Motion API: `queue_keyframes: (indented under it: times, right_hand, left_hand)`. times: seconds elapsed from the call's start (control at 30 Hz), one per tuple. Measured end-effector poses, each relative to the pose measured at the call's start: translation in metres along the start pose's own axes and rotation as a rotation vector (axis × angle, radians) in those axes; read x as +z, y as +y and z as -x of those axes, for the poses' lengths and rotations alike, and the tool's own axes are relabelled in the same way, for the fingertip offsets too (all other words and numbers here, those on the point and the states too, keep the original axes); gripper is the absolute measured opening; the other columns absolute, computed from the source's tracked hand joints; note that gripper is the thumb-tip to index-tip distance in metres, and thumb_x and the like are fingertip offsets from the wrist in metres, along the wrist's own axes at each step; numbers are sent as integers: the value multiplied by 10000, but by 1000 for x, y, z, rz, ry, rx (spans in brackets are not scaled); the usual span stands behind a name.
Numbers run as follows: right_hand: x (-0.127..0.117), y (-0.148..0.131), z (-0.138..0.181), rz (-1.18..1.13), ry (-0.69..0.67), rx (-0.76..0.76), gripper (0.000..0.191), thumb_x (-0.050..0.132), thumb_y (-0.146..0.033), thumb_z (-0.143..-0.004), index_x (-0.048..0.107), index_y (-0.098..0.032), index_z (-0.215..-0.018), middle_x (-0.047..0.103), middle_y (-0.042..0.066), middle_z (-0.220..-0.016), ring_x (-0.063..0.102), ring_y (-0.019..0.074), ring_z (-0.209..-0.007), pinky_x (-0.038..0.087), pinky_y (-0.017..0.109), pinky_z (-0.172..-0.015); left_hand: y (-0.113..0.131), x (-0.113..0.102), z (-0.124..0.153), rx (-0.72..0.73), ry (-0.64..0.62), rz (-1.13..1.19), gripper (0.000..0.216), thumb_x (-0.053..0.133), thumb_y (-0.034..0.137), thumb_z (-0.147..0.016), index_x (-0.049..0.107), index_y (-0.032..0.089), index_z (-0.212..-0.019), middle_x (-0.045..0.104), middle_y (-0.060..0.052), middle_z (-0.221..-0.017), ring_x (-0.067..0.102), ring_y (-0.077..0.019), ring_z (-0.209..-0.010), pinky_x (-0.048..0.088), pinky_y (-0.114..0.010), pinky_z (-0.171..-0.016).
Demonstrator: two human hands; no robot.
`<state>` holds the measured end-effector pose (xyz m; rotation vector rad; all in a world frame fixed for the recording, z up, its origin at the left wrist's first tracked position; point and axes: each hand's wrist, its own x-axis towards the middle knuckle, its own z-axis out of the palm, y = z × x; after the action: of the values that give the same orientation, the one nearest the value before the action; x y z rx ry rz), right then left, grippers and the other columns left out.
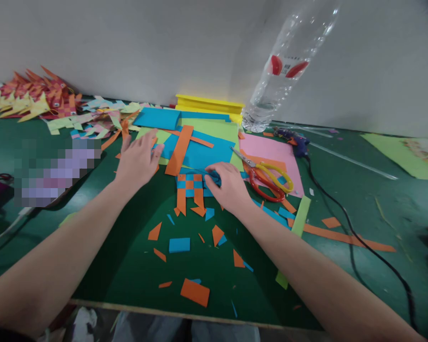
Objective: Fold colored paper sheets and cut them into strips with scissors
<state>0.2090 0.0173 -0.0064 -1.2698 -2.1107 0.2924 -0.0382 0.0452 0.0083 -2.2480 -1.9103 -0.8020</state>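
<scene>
A small woven piece of orange and blue paper strips (189, 185) lies on the green table in front of me, with orange tails hanging toward my side. My right hand (230, 187) is at its right edge, fingers curled around a blue paper strip (214, 176). To the left, my left hand (137, 156) has thumb and fingers apart, beside orange paper scraps partly hidden under it. An orange strip (180, 151) lies across blue paper sheets (210, 151) just beyond the woven piece. Scissors (264, 175) with red and yellow handles rest right of my right hand.
Paper offcuts surround an orange rectangle (195, 292) near the table's front edge. A clear bottle (281, 71) stands at the back, near a glue gun (294, 141) whose black cord runs down the right. A blurred-out phone-like object (59, 175) and folded paper fish (39, 97) lie left.
</scene>
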Motion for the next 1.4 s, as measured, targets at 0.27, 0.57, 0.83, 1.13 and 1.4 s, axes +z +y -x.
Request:
queue_keyframes:
  times: [0.27,0.57,0.83,1.13,1.4]
  right_hand:
    - [1,2,1,-24,-20,24,188,475,-324,-924,611,-207,-982,679,125,-1018,606,289,-983,456,477,-882]
    - [0,1,0,-31,-29,44,199,494,-321,-919,618,-186,-995,683,136,-1040,608,287,-998,437,495,-919]
    - [1,2,1,-8,-33,48,202,493,-318,-925,617,-186,-1015,688,119,-1061,601,277,-1030,425,482,-957]
    - [1,2,1,-9,-31,52,184,496,-316,-922,613,-203,-1007,691,110,-1057,607,275,-1026,433,489,-954]
    - [0,2,0,-19,-38,54,182,506,-299,-918,613,-185,-1011,690,121,-1062,614,268,-1028,439,482,-954]
  left_hand:
    - [-44,-10,-14,-249,-21,109,630,509,491,-939,359,100,-1410,584,-188,-1321,544,-353,-1213,400,-504,-1018]
    - [-67,-17,-18,-224,-171,32,819,730,617,-728,500,142,-1354,607,-139,-1336,439,-425,-1288,320,-592,-1058]
    - [-68,-23,-21,-181,-259,-42,787,676,608,-786,451,159,-1393,645,-120,-1294,533,-357,-1230,314,-521,-1061]
    - [-71,-19,-18,-89,-199,-104,631,595,619,-849,606,135,-1253,597,-168,-1329,474,-369,-1292,164,-564,-1121]
    - [-92,0,-23,95,-244,-14,697,519,682,-858,585,130,-1280,651,-139,-1276,611,-283,-1108,346,-473,-1062]
